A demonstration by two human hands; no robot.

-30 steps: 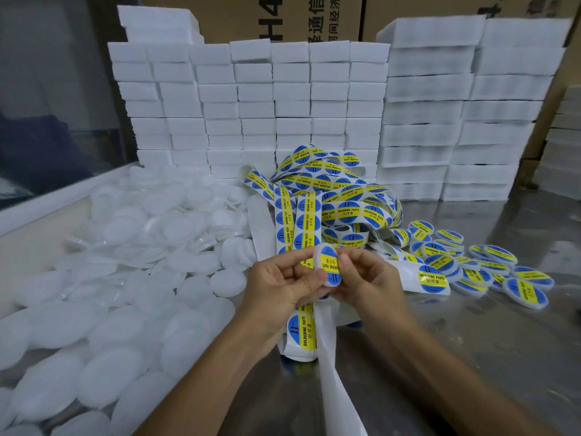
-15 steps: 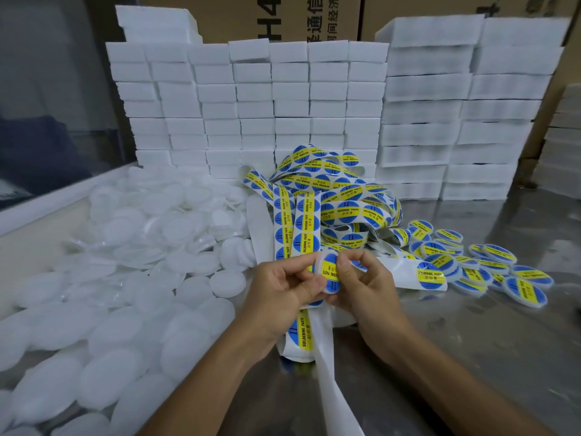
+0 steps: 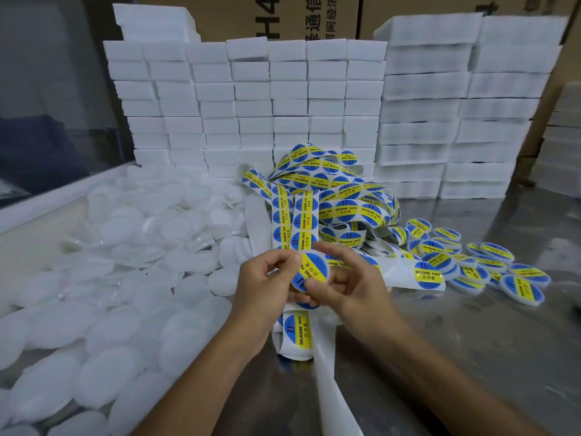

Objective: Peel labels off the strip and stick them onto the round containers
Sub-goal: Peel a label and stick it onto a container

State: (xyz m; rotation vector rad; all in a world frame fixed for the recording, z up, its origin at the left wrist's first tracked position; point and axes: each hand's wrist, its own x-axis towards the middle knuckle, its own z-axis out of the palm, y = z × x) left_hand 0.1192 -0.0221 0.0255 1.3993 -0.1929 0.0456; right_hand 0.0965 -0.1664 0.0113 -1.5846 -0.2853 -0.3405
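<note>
Both hands meet over the middle of the tabletop [image 3: 456,357], sharing one round container [image 3: 311,272] that already wears a blue-and-yellow label on its upturned face. The left hand [image 3: 267,287] has its fingers curled about the container's left rim, pinching it at the edge. The right hand [image 3: 349,284] grips it from the other side – the thumb presses on the lower edge of the label while the remaining fingers fan loosely behind and above the container.

Just beyond the hands lies the label strip [image 3: 330,202], a tangled heap of backing paper printed with blue circles crossed by yellow bands (the words "SOLDERING PASTE" can be read on several). One length of the strip hangs down under the left hand with a single label [image 3: 297,328] still on it, and bare white backing [image 3: 333,388] trails toward the near edge.

To the left, a broad pile of plain white round containers [image 3: 119,262] covers that side of the tabletop. To the right sits a smaller cluster of labelled containers [image 3: 471,259], lying flat and overlapping one another – well apart from the white pile.

Behind everything, stacks of white foam blocks [image 3: 251,99] form a wall, with brown cardboard boxes [image 3: 298,17] rising behind them.
</note>
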